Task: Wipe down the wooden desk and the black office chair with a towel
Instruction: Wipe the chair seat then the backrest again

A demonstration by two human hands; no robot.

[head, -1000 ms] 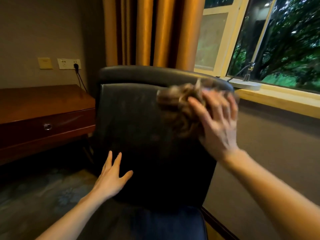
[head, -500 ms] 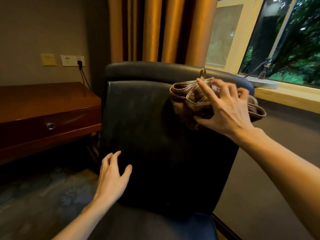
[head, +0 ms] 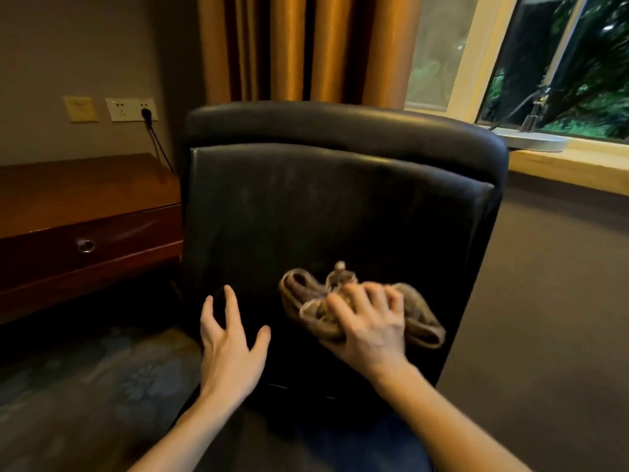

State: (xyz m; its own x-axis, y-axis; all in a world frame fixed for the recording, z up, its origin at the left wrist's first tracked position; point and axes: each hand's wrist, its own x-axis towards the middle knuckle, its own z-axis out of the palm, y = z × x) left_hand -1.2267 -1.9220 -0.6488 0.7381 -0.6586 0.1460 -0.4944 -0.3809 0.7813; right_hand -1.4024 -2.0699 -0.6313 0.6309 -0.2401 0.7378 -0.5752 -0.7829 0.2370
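1. The crumpled brown towel (head: 420, 316) lies bunched against the lower right part of the backrest of the black leather office chair (head: 323, 206)
2. The right hand (head: 371, 321) covers the towel's middle, fingers curled into the cloth and thumb at its near edge, pressing it to the leather
3. The left hand (head: 231, 338) is just left of the towel, fingers spread apart and straight, holding nothing; whether the palm touches the backrest cannot be told
4. The dark reddish wooden table (head: 78, 189) with a ring-pull drawer stands left of the chair, against the wall
5. Far behind the chair hang golden curtains (head: 299, 46); a window (head: 561, 63) is at the far right
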